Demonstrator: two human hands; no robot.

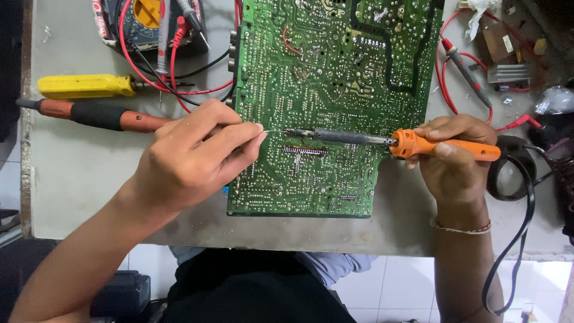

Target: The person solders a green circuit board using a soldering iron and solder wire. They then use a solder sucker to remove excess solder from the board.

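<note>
Orange soldering iron (418, 143) gripped level by right hand (457, 158) — left hand (191, 155) pinches solder wire (272, 131).

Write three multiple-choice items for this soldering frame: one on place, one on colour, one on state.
1. Where is the yellow-handled tool?
A. On the table left of the circuit board
B. On top of the board
C. In the right hand

2. What colour is the soldering iron handle?
A. Blue
B. Orange
C. White

3. What is the left hand doing?
A. Lying flat and empty on the table
B. Pinching a thin wire toward the iron's tip
C. Gripping the multimeter

Answers:
1 A, it lies on the grey table beside the green circuit board.
2 B, the right hand grips an orange handle.
3 B, thumb and fingers hold the wire, which meets the tip over the board.
</note>
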